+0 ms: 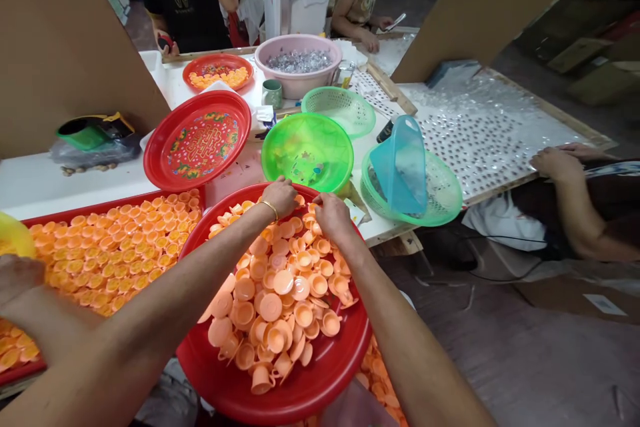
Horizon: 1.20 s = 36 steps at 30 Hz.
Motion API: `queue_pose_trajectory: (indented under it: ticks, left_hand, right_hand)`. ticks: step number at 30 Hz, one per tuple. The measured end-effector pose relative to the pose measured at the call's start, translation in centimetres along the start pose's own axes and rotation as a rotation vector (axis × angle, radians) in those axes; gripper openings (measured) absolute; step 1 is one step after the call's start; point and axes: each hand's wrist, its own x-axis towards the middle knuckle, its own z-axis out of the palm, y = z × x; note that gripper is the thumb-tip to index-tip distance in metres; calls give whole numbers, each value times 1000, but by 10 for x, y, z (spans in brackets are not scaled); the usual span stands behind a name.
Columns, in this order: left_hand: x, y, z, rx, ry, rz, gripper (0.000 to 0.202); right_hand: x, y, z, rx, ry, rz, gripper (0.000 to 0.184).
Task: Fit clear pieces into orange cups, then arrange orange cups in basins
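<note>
A large red basin [320,373] stands in front of me, heaped with small orange toy cups [270,307]. My left hand [281,197], with a gold bracelet at its wrist, is at the basin's far rim with its fingers curled closed. Close to its right, my right hand [334,215] is bent over the far edge of the heap, fingers drawn together. Whatever the fingers of either hand hold is hidden by the hands. Orange pieces lie right around both of them.
Left is a red tray [115,203] of orange pieces; another person's hand [20,280] is beside it. Beyond are a red patterned tray [197,140], a green bowl [307,153], a green basket [445,200] with a blue scoop [400,167], and a pink basin [299,77]. Co-workers sit around.
</note>
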Motion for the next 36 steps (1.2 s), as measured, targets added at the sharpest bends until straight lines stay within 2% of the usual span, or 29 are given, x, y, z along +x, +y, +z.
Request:
queue_pose_trajectory:
  ticks: [4, 9, 13, 16, 18, 21, 25, 28, 33, 36]
  left_hand:
    - [-8, -1, 1, 0, 73, -72, 28]
    - [-23, -5, 2, -28, 186, -157, 30]
    - [-40, -14, 1, -27, 170, -249, 29]
    - [-52, -12, 3, -15, 124, -216, 23]
    - [-56, -7, 4, 0, 100, -174, 21]
    - [-51, 1, 6, 30, 76, -143, 20]
    - [-40, 4, 5, 57, 59, -163, 19]
    - [-39, 10, 3, 74, 72, -209, 24]
    - [-38, 32, 8, 81, -1, -177, 22]
    - [-30, 38, 11, 106, -26, -239, 22]
  right_hand:
    - [5, 1, -1, 11, 19, 54, 24]
    - [4, -11, 8, -22, 43, 115, 24]
    - [1, -19, 14, -27, 37, 122, 28]
    - [-7, -20, 9, -17, 54, 103, 31]
    - [-18, -18, 3, -8, 83, 33, 28]
    - [-40, -16, -3, -20, 105, -78, 22]
    - [-64, -10, -7, -47, 105, -53, 15]
    - [-72, -4, -11, -94, 89, -56, 17]
    - [-52, -3, -12, -121, 64, -101, 22]
    - [-34, -8, -11, -146, 7, -94, 21]
